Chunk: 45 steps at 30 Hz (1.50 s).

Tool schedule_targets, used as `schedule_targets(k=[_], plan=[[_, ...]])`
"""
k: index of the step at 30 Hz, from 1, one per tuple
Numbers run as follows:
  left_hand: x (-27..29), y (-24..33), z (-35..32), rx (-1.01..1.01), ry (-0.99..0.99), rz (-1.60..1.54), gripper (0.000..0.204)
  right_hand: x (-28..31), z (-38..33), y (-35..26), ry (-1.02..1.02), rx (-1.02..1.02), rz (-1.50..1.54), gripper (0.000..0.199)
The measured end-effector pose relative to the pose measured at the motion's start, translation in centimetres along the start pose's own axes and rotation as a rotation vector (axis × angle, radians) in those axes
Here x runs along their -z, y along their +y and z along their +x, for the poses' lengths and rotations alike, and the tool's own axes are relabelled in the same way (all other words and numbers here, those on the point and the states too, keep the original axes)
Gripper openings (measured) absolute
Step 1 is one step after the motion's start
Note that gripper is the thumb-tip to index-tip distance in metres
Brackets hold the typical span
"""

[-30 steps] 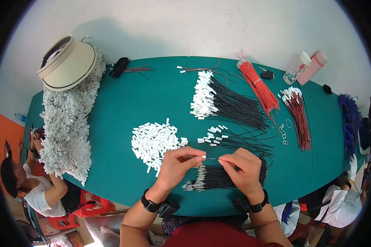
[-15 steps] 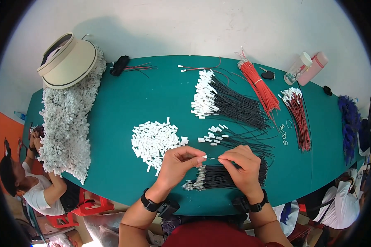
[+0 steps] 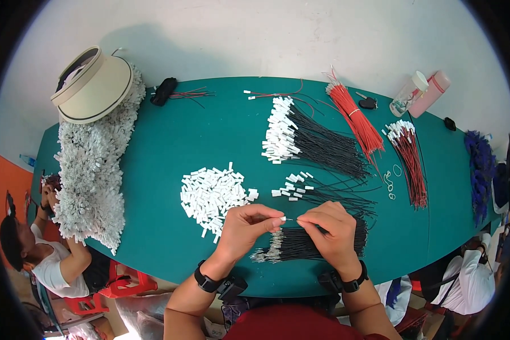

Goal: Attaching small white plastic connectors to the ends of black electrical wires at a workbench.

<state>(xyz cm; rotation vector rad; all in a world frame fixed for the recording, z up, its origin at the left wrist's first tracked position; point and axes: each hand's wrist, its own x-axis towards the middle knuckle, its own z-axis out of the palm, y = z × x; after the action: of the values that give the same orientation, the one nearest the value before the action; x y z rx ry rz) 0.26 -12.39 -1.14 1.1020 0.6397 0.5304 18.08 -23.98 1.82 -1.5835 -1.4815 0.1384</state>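
My left hand (image 3: 245, 228) pinches a small white connector housing (image 3: 283, 219) between thumb and forefinger. Facing it, my right hand (image 3: 330, 228) pinches a thin wire with a metal terminal end (image 3: 290, 219), whose tip is at the housing; whether it is inside I cannot tell. Below the hands lies a row of black wires with bare metal terminals (image 3: 300, 243). Left of my left hand is a heap of loose white housings (image 3: 212, 195). Just beyond the hands are several black wires with white housings fitted (image 3: 293, 186), and farther back a larger such bundle (image 3: 317, 139).
On the green table (image 3: 164, 153) are a red wire bundle (image 3: 354, 116), a dark red one with white ends (image 3: 408, 164), rubber bands (image 3: 390, 184), keys (image 3: 368, 103) and two bottles (image 3: 409, 95). A white fluffy pile (image 3: 93, 181) bears a visor hat (image 3: 96, 88). Another person (image 3: 51, 249) works at the left.
My right hand has shifted slightly left, bringing the wire's terminal closer to the white housing. The left hand has barely moved.
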Motion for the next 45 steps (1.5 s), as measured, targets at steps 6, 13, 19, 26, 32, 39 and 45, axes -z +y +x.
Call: schedule_targets(k=[6, 13, 19, 26, 32, 39, 45], plan=[[-0.1, -0.1, 0.0, 0.002, -0.012, 0.008, 0.011, -0.2, -0.3, 0.1, -0.007, -0.014, 0.013, 0.01], [-0.2, -0.6, -0.2, -0.017, -0.026, 0.048, 0.011, -0.5, -0.5, 0.0, -0.015, -0.066, 0.102, 0.01], [-0.3, -0.4, -0.2, 0.021, -0.045, 0.0, 0.012, -0.6, -0.5, 0.0, -0.031, -0.044, 0.109, 0.01], [-0.3, -0.2, 0.0, 0.067, -0.045, -0.045, 0.011, -0.6, -0.5, 0.1, -0.029, -0.101, 0.167, 0.009], [0.4, 1.1, 0.7, -0.216, 0.142, 0.529, 0.018, 1.3, 0.6, 2.2, -0.06, -0.135, -0.076, 0.014], [2.1, -0.2, 2.7, -0.594, 0.332, 1.273, 0.029, 0.3, -0.1, 1.8, -0.285, -0.011, -0.122, 0.014], [2.2, -1.1, 2.9, -0.545, 0.257, 1.332, 0.025, -1.0, -1.3, 1.4, -0.504, -0.031, -0.089, 0.011]])
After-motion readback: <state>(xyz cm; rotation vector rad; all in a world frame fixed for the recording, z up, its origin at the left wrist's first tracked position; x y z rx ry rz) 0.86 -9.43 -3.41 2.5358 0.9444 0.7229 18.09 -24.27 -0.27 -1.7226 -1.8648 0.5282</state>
